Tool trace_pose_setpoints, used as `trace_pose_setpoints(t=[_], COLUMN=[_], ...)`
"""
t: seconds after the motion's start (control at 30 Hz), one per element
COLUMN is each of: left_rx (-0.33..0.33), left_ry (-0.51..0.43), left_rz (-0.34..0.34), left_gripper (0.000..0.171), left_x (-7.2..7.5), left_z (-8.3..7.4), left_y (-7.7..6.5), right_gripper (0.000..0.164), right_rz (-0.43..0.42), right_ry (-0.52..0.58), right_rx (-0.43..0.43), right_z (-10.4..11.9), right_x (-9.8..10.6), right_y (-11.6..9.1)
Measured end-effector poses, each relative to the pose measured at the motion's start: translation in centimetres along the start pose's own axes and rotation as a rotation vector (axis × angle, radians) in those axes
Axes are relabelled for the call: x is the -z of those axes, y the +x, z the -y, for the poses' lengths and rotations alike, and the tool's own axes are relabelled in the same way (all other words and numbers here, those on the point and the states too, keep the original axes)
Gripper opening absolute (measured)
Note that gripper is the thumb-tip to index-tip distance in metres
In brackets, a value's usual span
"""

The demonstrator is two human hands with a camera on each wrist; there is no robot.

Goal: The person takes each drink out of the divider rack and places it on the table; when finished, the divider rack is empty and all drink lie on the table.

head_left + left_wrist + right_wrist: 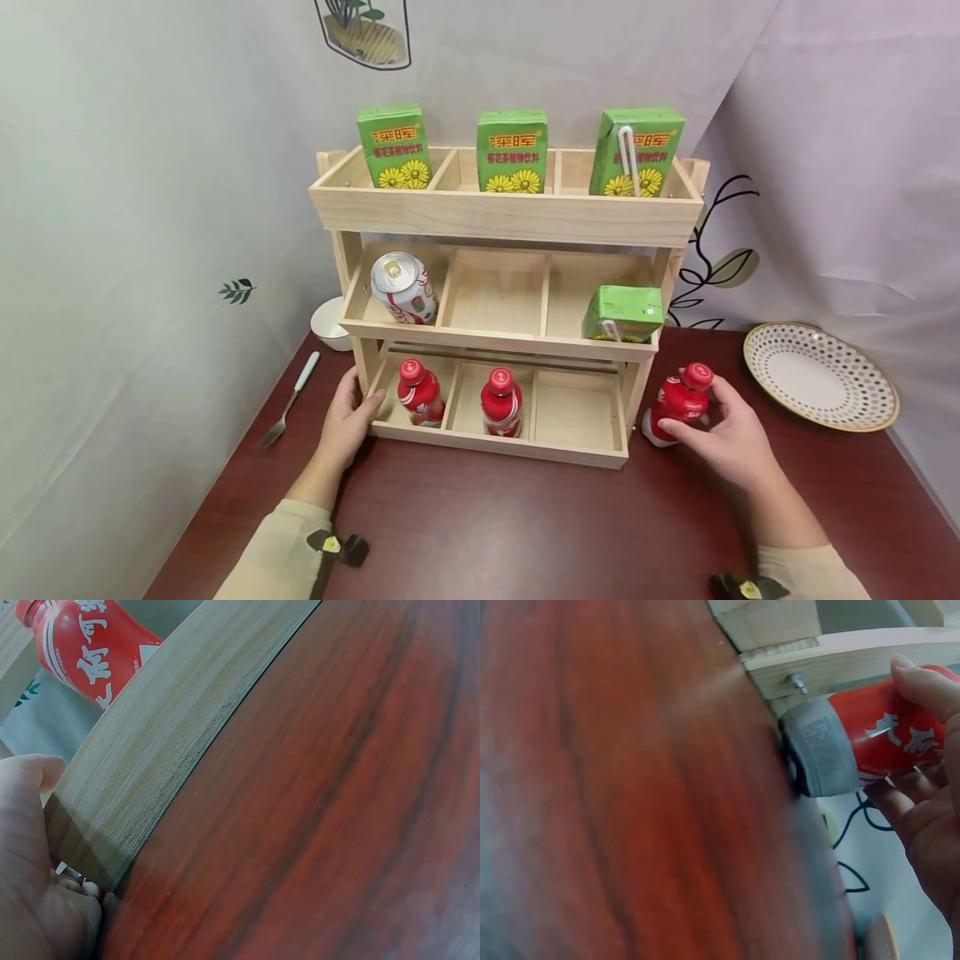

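Note:
My right hand holds a red bottle with a red cap, just right of the wooden rack's lowest tier. In the right wrist view the bottle's grey base is close to the tabletop; whether it touches is unclear. My left hand grips the left end of the lowest tier of the wooden rack, thumb over its edge. Two more red bottles stand in that tier, one in the left compartment and one in the middle. The right compartment holds nothing.
Three green drink cartons stand on the top tier. The middle tier has a can at left and a green carton lying at right. A fork and bowl lie left; a dotted plate is right.

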State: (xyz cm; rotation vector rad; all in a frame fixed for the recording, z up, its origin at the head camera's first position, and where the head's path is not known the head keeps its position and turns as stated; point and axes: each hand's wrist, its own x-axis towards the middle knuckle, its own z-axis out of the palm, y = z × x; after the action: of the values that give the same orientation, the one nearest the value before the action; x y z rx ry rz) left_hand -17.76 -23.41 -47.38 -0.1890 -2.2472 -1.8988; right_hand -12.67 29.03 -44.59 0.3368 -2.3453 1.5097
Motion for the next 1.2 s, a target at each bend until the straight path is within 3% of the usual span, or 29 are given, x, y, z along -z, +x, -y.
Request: trace_pose_setpoints(t=[0.27, 0.6, 0.8, 1.03, 1.2], left_rx=[-0.012, -0.020, -0.001, -0.024, -0.019], left_ry=[0.004, -0.030, -0.024, -0.003, -0.012], left_rz=[0.005, -0.002, -0.001, 0.009, 0.006], left_gripper=[0.058, 0.059, 0.060, 0.061, 0.060], left_x=[0.1, -0.3, -0.4, -0.2, 0.0], left_z=[0.1, 0.3, 0.4, 0.4, 0.4], left_y=[0.0, -0.2, -0.4, 0.1, 0.3], right_gripper=[0.080, 0.068, 0.069, 0.069, 0.067], right_rz=[-0.033, -0.082, -0.112, -0.169, -0.165], right_ry=[-0.001, 0.025, 0.043, -0.048, -0.071], right_rx=[-0.048, -0.089, -0.096, -0.117, -0.117], right_z=[-2.8, -0.4, -0.7, -1.0, -1.1], right_x=[-0.2, -0.9, -1.5, -2.1, -2.3], right_y=[-0.1, 0.0, 0.0, 0.1, 0.4])
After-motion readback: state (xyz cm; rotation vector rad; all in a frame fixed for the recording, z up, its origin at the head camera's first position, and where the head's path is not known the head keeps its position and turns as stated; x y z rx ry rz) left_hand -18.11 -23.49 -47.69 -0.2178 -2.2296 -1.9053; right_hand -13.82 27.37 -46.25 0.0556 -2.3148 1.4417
